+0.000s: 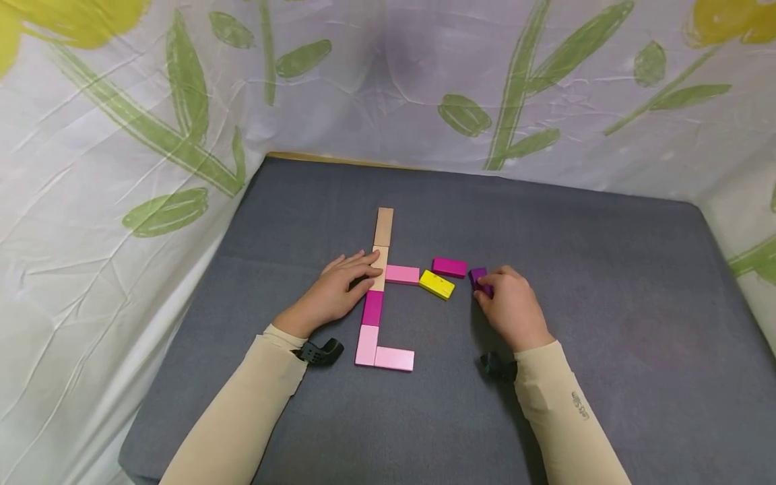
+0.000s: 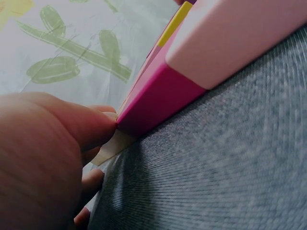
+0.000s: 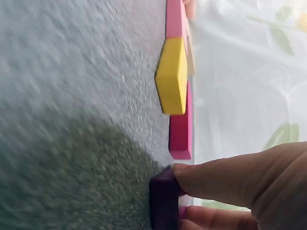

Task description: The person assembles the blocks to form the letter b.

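My left hand [image 1: 330, 293] lies with fairly straight fingers over the left edge of a cream block [image 1: 380, 259] in a column of blocks laid flat. Its thumb comes close to the magenta block [image 2: 160, 98] just below. At the right, my right hand [image 1: 515, 306] pinches a dark purple block [image 3: 164, 203] between thumb and fingers, down at the cloth. Left of that sit a separate magenta block [image 1: 450, 267] and a yellow block [image 1: 436, 285], which is turned at a slant. The yellow one's corner meets a pink block [image 1: 403, 275] that extends right from the column.
A tan block [image 1: 383, 227] tops the column. A light pink block [image 1: 366, 345] ends it, with another pale pink block [image 1: 395, 358] reaching right from its foot. Dark grey cloth [image 1: 606, 337] covers the table, and a white flowered curtain [image 1: 388, 101] hangs behind.
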Available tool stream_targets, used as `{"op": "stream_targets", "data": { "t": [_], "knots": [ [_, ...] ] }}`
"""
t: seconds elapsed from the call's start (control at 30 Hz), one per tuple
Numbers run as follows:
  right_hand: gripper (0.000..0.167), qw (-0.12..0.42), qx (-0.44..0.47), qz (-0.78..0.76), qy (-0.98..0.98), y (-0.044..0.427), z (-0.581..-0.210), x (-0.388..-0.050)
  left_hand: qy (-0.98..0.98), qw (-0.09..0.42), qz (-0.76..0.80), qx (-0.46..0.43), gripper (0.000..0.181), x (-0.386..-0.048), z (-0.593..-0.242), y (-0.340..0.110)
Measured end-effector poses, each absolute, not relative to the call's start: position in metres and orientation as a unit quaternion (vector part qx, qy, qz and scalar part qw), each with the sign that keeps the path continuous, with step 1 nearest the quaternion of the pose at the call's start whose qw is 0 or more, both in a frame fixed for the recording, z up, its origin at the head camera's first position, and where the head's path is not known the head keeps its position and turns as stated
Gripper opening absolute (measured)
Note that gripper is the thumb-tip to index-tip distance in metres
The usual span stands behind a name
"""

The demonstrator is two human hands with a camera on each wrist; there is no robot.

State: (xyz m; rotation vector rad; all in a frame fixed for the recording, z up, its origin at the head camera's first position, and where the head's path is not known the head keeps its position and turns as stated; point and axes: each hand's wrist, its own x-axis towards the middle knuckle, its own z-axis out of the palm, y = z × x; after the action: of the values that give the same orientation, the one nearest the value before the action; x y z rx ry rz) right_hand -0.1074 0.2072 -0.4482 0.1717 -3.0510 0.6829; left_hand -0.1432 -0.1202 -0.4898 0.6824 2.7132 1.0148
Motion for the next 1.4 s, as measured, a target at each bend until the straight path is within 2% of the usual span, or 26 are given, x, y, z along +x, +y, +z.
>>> {"op": "stream_targets", "data": {
  "t": [0.2, 0.6, 1.4],
  "knots": [
    [0.022, 0.002, 0.056, 0.210, -0.976, 0.199, -0.446, -0.095, 0.903, 0.072, 0.350, 0.238, 0.031, -0.143, -0.489, -0.121],
    [0.015, 0.039, 0.095, 0.194, -0.976, 0.193, -0.449, -0.078, 0.902, 0.073, 0.351, 0.242, 0.031, -0.143, -0.489, -0.120],
    [0.019, 0.030, 0.137, 0.229, -0.963, 0.187, -0.452, -0.067, 0.904, 0.073, 0.349, 0.237, 0.032, -0.143, -0.488, -0.119]
  ]
}}
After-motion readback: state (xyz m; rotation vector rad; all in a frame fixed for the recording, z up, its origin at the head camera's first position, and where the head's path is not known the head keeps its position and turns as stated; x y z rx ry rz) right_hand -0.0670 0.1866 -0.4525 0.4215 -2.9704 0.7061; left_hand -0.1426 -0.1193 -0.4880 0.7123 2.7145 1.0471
